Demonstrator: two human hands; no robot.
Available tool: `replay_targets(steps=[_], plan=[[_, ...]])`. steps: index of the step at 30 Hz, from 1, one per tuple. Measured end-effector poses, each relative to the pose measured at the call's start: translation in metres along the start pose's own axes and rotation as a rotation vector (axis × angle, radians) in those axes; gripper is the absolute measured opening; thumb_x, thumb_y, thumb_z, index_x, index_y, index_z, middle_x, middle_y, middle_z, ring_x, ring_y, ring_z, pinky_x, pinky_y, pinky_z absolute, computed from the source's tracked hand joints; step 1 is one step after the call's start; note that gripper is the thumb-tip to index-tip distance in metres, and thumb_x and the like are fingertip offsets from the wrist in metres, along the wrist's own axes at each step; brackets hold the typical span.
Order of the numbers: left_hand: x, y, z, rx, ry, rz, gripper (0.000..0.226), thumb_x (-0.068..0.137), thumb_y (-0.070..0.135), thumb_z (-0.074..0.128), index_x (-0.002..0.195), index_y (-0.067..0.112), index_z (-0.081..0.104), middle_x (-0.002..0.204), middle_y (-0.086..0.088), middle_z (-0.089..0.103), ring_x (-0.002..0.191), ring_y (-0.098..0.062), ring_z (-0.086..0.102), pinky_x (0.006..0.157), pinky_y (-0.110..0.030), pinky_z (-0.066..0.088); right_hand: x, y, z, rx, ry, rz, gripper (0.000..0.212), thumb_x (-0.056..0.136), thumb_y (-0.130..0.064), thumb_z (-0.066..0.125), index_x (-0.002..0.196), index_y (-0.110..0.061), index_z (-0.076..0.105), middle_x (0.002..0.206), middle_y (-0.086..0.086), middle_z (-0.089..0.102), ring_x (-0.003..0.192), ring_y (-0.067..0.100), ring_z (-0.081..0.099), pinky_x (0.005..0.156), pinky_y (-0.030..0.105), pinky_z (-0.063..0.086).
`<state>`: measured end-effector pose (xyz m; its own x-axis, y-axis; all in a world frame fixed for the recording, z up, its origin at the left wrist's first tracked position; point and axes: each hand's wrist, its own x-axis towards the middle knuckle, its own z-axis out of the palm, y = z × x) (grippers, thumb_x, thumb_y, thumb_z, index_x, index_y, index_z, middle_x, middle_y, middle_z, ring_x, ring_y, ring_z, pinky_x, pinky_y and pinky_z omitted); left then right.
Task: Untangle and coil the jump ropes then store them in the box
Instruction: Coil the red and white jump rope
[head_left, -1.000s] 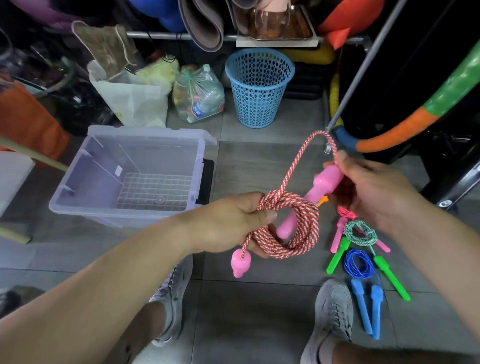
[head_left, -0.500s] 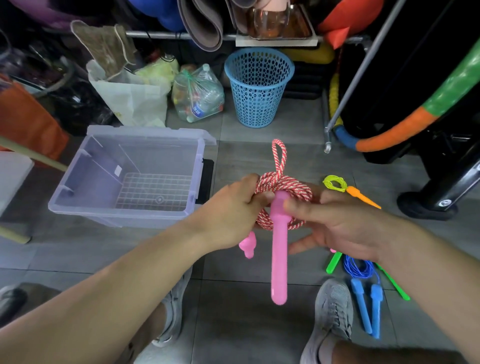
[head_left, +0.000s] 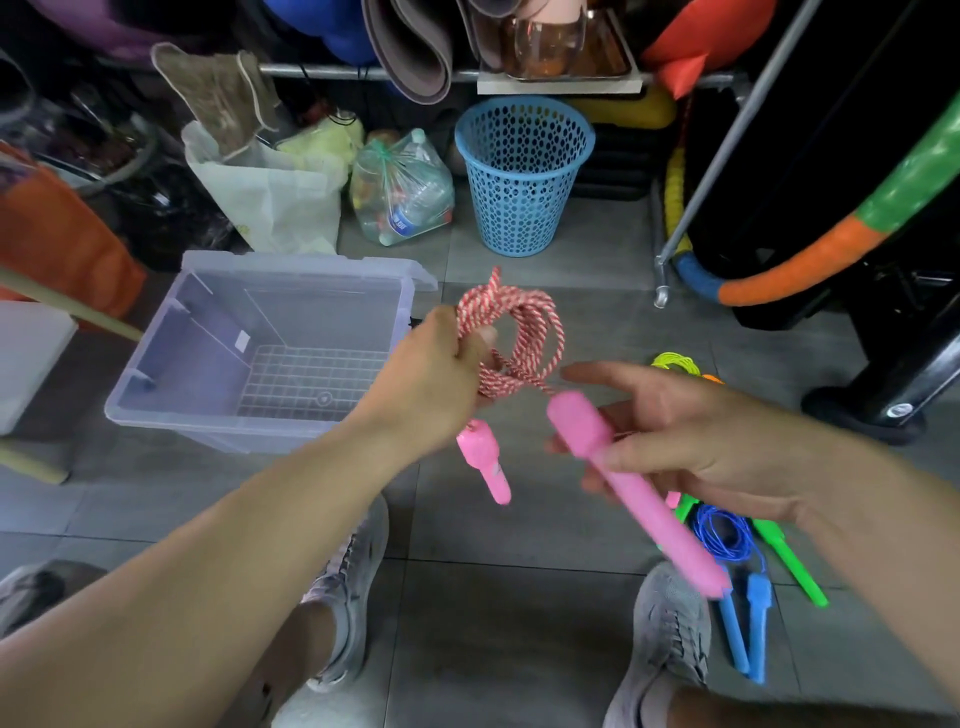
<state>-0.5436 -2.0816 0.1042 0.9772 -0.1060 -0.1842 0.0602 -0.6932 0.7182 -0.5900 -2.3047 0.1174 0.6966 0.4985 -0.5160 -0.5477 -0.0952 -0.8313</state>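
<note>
The left hand (head_left: 441, 379) is gripping the red-and-white rope coil (head_left: 535, 332), fingers curled round its strands, just beside the box (head_left: 171, 358) at its right rim. The right hand (head_left: 701, 447) is pinching the pink handle (head_left: 623, 483) between thumb and fingers. The bottle label (head_left: 399, 224) is showing only blurred writing.

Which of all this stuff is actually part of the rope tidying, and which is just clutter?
Part of the job: red-white rope in the left hand; its pink handle in the right hand; box; blue rope, yellow rope and green handle on the floor.
Just lying about: basket, bag of bottles, white bag, rolled mat.
</note>
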Motion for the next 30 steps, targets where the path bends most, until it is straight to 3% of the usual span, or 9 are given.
replay_targets(steps=[3, 6, 11, 13, 15, 18, 21, 26, 30], plan=[[0.005, -0.002, -0.004, -0.023, 0.046, -0.060, 0.026, 0.105, 0.036, 0.042, 0.097, 0.012, 0.050, 0.081, 0.008, 0.052, 0.071, -0.004, 0.047, 0.055, -0.019, 0.029, -0.005, -0.010, -0.014, 0.021, 0.234, -0.117, 0.052, 0.083, 0.023, 0.048, 0.117, -0.014, 0.063, 0.088, 0.016, 0.065, 0.060, 0.021, 0.065, 0.051, 0.025, 0.054], [0.004, -0.004, -0.004, -0.054, 0.032, -0.060, 0.026, 0.106, 0.035, 0.042, 0.099, 0.013, 0.053, 0.086, 0.005, 0.058, 0.070, -0.002, 0.052, 0.056, -0.020, 0.034, -0.010, -0.023, -0.029, 0.271, 0.355, -0.236, 0.020, 0.081, -0.011, 0.059, 0.101, -0.008, 0.064, 0.074, 0.007, 0.059, 0.053, 0.014, 0.052, 0.048, 0.026, 0.050], [0.002, 0.000, 0.000, -0.179, -0.060, -0.043, 0.029, 0.105, 0.030, 0.045, 0.104, 0.005, 0.059, 0.088, -0.006, 0.068, 0.065, -0.002, 0.065, 0.061, -0.017, 0.049, -0.001, -0.019, -0.045, 0.344, 0.686, -0.277, 0.014, 0.092, -0.031, 0.062, 0.093, -0.017, 0.062, 0.071, -0.001, 0.067, 0.061, 0.012, 0.054, 0.055, 0.024, 0.046], [0.001, 0.001, 0.005, -0.389, -0.158, -0.097, 0.028, 0.104, 0.030, 0.047, 0.105, 0.006, 0.060, 0.092, -0.016, 0.072, 0.074, -0.015, 0.074, 0.076, -0.031, 0.061, 0.009, -0.011, -0.044, 0.209, 0.802, -0.297, 0.009, 0.094, -0.032, 0.064, 0.087, -0.027, 0.065, 0.077, -0.001, 0.074, 0.071, 0.012, 0.062, 0.067, 0.029, 0.045], [-0.003, 0.003, 0.007, -0.606, -0.251, -0.179, 0.026, 0.106, 0.023, 0.046, 0.112, 0.002, 0.060, 0.101, -0.024, 0.073, 0.084, -0.032, 0.075, 0.082, -0.047, 0.061, 0.015, -0.005, -0.040, 0.115, 0.813, -0.305, 0.005, 0.092, -0.034, 0.067, 0.090, -0.031, 0.071, 0.088, -0.001, 0.077, 0.086, 0.016, 0.068, 0.079, 0.037, 0.047], [-0.009, 0.006, 0.009, -0.807, -0.359, -0.237, 0.029, 0.107, 0.018, 0.044, 0.117, -0.005, 0.058, 0.099, -0.026, 0.073, 0.094, -0.038, 0.074, 0.081, -0.044, 0.062, 0.020, -0.003, -0.041, 0.243, 0.772, -0.333, 0.004, 0.092, -0.025, 0.066, 0.093, -0.023, 0.070, 0.083, -0.001, 0.073, 0.084, 0.017, 0.067, 0.076, 0.036, 0.052], [-0.012, 0.008, 0.012, -0.934, -0.432, -0.252, 0.031, 0.106, 0.019, 0.044, 0.119, -0.007, 0.055, 0.106, -0.029, 0.071, 0.101, -0.043, 0.070, 0.082, -0.045, 0.062, 0.024, -0.005, -0.039, 0.394, 0.737, -0.362, 0.017, 0.094, -0.019, 0.063, 0.080, -0.015, 0.070, 0.076, 0.004, 0.072, 0.076, 0.017, 0.069, 0.070, 0.033, 0.061], [-0.013, 0.005, 0.015, -0.914, -0.508, -0.253, 0.022, 0.106, 0.021, 0.043, 0.110, 0.005, 0.058, 0.093, -0.014, 0.076, 0.092, -0.033, 0.074, 0.081, -0.041, 0.062, 0.028, 0.000, -0.035, 0.471, 0.771, -0.350, 0.029, 0.092, -0.018, 0.066, 0.111, 0.003, 0.062, 0.084, 0.013, 0.069, 0.081, 0.023, 0.071, 0.078, 0.038, 0.063], [-0.013, 0.003, 0.015, -0.889, -0.535, -0.233, 0.022, 0.107, 0.022, 0.042, 0.117, 0.009, 0.057, 0.101, -0.012, 0.075, 0.098, -0.031, 0.073, 0.088, -0.045, 0.059, 0.027, -0.001, -0.034, 0.500, 0.756, -0.333, 0.037, 0.083, -0.024, 0.071, 0.110, 0.001, 0.063, 0.086, 0.014, 0.072, 0.080, 0.023, 0.072, 0.075, 0.037, 0.063]])
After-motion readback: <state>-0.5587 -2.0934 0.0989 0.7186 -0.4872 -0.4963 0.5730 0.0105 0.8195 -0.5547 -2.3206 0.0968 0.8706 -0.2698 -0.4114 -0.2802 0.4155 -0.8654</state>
